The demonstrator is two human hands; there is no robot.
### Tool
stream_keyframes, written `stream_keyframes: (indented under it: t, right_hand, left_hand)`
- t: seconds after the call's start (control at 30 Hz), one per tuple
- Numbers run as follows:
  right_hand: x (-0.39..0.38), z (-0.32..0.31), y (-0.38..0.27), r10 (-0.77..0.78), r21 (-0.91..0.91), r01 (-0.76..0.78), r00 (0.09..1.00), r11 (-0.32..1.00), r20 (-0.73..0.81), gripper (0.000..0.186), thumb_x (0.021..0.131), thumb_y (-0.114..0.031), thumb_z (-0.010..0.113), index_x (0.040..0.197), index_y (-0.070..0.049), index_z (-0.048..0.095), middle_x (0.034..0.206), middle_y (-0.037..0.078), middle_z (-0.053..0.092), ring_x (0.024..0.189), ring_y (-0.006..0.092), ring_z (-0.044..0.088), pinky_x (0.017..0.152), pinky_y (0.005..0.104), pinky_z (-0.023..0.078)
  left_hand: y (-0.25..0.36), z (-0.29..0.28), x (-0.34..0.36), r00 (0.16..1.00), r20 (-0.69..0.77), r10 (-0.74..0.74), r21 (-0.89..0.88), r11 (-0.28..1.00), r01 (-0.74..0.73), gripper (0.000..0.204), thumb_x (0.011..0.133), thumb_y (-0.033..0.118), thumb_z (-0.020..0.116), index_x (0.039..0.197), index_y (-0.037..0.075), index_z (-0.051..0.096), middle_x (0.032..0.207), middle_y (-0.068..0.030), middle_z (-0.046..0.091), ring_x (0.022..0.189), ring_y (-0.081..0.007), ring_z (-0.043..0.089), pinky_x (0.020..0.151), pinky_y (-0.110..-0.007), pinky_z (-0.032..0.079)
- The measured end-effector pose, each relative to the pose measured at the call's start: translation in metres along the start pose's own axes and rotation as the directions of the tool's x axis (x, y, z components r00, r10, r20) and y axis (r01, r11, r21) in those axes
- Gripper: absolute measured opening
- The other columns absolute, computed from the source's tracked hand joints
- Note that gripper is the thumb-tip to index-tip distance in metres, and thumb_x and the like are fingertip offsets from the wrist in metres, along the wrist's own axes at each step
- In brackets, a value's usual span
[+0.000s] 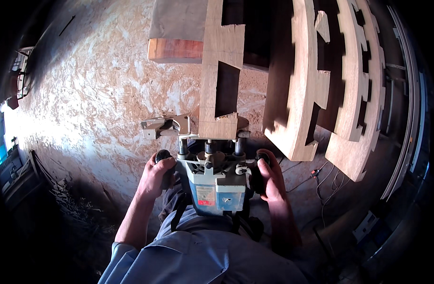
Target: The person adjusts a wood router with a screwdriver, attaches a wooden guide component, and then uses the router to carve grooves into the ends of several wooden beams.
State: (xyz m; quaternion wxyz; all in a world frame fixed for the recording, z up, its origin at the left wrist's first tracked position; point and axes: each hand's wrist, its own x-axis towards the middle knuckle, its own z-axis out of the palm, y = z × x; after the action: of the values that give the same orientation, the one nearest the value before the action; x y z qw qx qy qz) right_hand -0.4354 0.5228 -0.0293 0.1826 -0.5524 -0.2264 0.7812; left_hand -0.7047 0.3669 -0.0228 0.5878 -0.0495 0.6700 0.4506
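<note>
A teal and grey plunge router (213,184) is held between my two hands, close against my body. My left hand (159,173) is closed round its black left knob, and my right hand (270,177) grips the knob on the other side. The router's base lies against the near end of a light wooden beam (219,45), which has dark angular notches cut along its right edge. Chipped, splintered wood shows at the notch nearest the router. A metal bracket (165,127) sticks out to the left of the base. The cutting bit is hidden.
Several more notched beams (292,137) stand to the right, ends toward me. Behind the first beam lies a wooden block (175,48) with an orange-brown end. Dust and shavings cover the floor (131,80). A cable (323,189) with an orange connector trails at right.
</note>
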Motion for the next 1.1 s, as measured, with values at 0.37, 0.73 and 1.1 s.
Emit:
stream_keyframes:
  t: [0.37, 0.73, 1.1]
  right_hand:
    - [0.002, -0.008, 0.008, -0.018, -0.022, 0.018, 1.000, 1.000, 0.016, 0.036, 0.095, -0.022, 0.062, 0.126, -0.010, 0.049, 0.087, 0.003, 0.058, 0.062, 0.0125, 0.060, 0.050, 0.0263, 0.050]
    - [0.001, -0.008, 0.008, 0.034, 0.019, -0.034, 0.999, 0.999, -0.022, 0.037, 0.094, -0.013, 0.063, 0.127, -0.006, 0.049, 0.096, 0.003, 0.056, 0.079, 0.0114, 0.058, 0.068, 0.0255, 0.051]
    - [-0.001, -0.002, 0.004, 0.002, 0.024, -0.002, 1.000, 1.000, 0.019, 0.036, 0.095, -0.021, 0.062, 0.127, -0.009, 0.049, 0.090, 0.006, 0.062, 0.071, 0.0151, 0.064, 0.055, 0.0279, 0.054]
  left_hand:
    - [0.005, 0.000, -0.002, 1.000, 0.027, -0.016, -0.002, 1.000, 0.016, 0.025, 0.083, 0.027, 0.064, 0.088, 0.005, 0.053, 0.071, -0.0039, 0.053, 0.050, -0.0132, 0.053, 0.041, -0.027, 0.043]
    - [0.006, 0.000, 0.000, 0.999, -0.012, -0.047, 0.008, 0.999, 0.047, 0.024, 0.083, 0.028, 0.064, 0.086, 0.007, 0.051, 0.070, -0.0037, 0.052, 0.050, -0.0142, 0.055, 0.042, -0.028, 0.044]
    - [0.002, -0.004, 0.002, 0.999, 0.002, -0.045, -0.009, 0.999, 0.045, 0.029, 0.082, 0.029, 0.068, 0.093, 0.005, 0.054, 0.073, -0.0031, 0.053, 0.050, -0.0117, 0.053, 0.041, -0.025, 0.044]
